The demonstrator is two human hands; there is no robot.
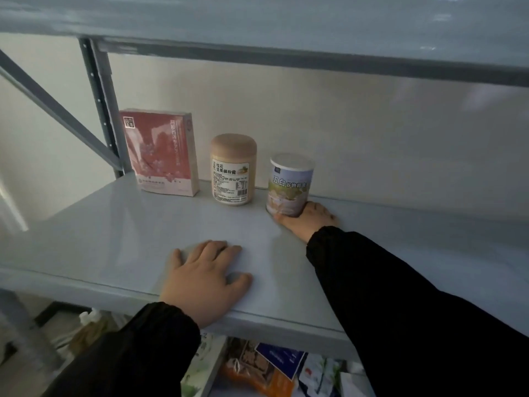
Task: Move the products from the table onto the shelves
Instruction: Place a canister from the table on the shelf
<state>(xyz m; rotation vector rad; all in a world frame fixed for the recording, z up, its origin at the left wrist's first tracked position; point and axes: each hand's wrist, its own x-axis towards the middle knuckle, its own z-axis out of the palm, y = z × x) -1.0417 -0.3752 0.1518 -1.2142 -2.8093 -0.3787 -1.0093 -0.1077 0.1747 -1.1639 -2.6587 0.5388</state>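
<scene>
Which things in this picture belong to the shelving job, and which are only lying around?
Job: shelf; pink box, beige jar and can standing on it; right hand gripping the can; left hand flat on the shelf.
Not in use: metal post; packets below the shelf; upper shelf.

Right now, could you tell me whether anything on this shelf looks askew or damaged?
Nothing stands out: the pink box, the beige jar and the white-lidded can, gripped low by the right hand, stand upright in a row.
</scene>
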